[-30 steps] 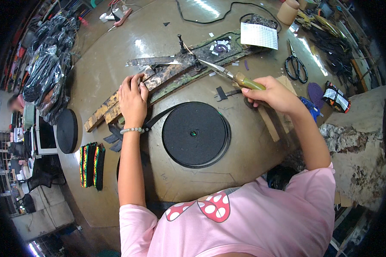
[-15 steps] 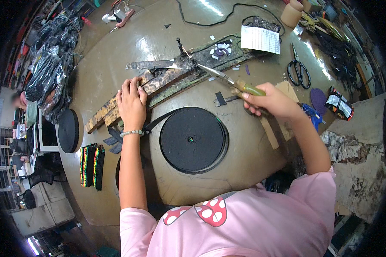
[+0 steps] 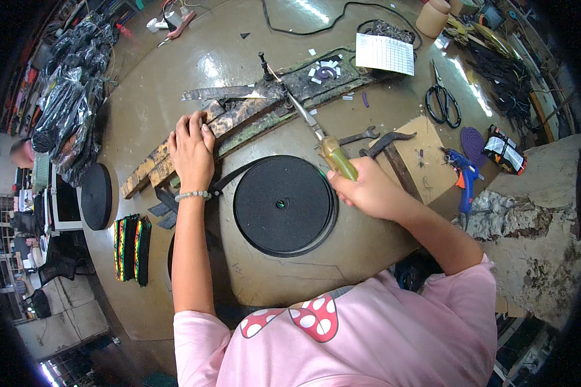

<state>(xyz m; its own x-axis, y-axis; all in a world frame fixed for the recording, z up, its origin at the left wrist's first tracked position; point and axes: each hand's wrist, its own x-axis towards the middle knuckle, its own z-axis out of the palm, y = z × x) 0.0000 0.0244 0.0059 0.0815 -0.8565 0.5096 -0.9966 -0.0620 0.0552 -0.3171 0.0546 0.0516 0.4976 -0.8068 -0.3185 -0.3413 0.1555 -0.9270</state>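
Observation:
My right hand [image 3: 363, 188] is closed round the translucent yellow-green handle of a screwdriver [image 3: 307, 116]. The metal shaft slants up to the left, its tip at the black bolt fitting [image 3: 265, 68] on a worn wood-and-metal bench jig [image 3: 239, 122]. A long flat blade [image 3: 223, 93] juts left from that fitting. My left hand [image 3: 192, 149] lies over the jig's wooden bar, fingers stretched forward and holding nothing. A black strap runs from a large coiled roll [image 3: 283, 203] to beneath my left wrist.
Wrenches [image 3: 358, 137], a hammer [image 3: 394, 143] and cardboard [image 3: 436, 161] lie on the right, with scissors [image 3: 443, 97] and a blue glue gun [image 3: 463, 177] beyond. Another black roll [image 3: 97, 197], patterned straps [image 3: 130, 248] and black plastic-wrapped bundles [image 3: 74, 97] are on the left.
My right hand has come down and left with the screwdriver, which now points more steeply at the bolt fitting. The hammer and wrench show more fully. My left hand stays on the bar.

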